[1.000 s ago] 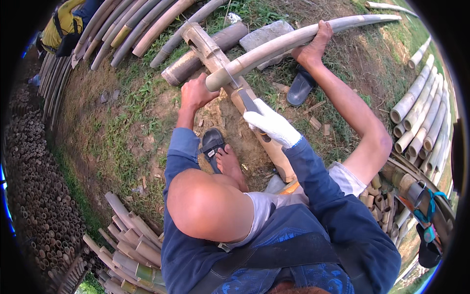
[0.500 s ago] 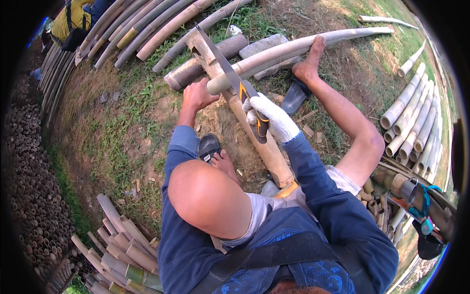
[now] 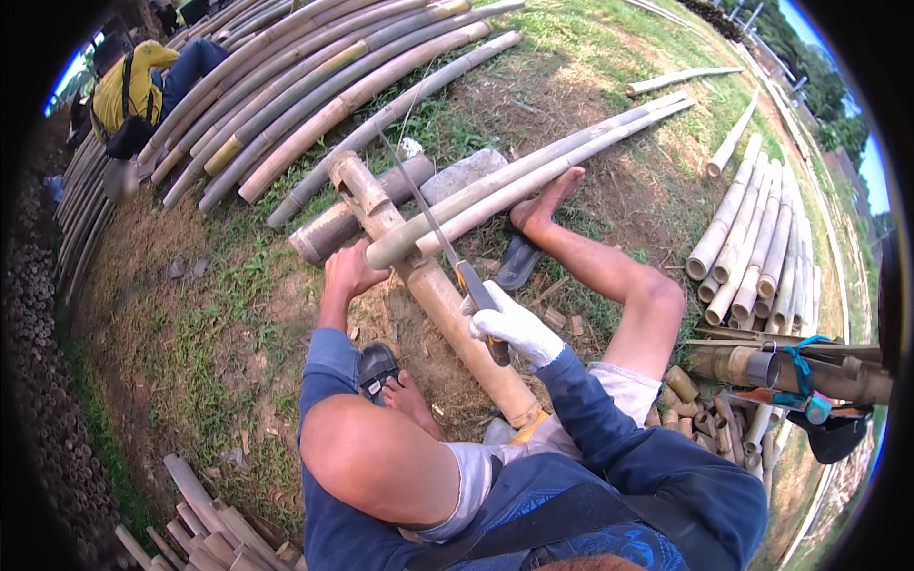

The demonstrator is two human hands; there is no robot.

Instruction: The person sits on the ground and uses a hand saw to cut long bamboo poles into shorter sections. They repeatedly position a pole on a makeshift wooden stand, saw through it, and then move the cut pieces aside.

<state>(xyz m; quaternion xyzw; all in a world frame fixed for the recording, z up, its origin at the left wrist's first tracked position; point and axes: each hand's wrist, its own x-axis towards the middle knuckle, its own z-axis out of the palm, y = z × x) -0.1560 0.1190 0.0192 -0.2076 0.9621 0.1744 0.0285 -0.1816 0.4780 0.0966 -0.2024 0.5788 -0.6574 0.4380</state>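
Note:
My bare left hand (image 3: 352, 270) grips the near end of a bamboo pole (image 3: 505, 187), its fingers partly hidden behind it. My right hand (image 3: 515, 324), in a white knit glove, is closed around the black and orange handle of a handsaw (image 3: 421, 196). The saw's blade lies across the pole just right of my left hand. A second, paler bamboo pole (image 3: 571, 171) runs alongside the first. Both poles rest across a thick notched bamboo post (image 3: 466, 333) that slants up from between my legs. My bare right foot (image 3: 545, 206) is beside the poles.
A short thick bamboo piece (image 3: 310, 238) and a grey stone block (image 3: 464, 175) lie behind the post. Long poles (image 3: 333, 105) are laid out at the far left, near a person in yellow (image 3: 129, 90). Stacked bamboo (image 3: 752, 238) is at the right, cut pieces at lower left.
The saw has been drawn slightly back toward me across the pole. My left hand keeps its hold on the pole end. The view has shifted, showing the second pole and the yellow-clad person more fully.

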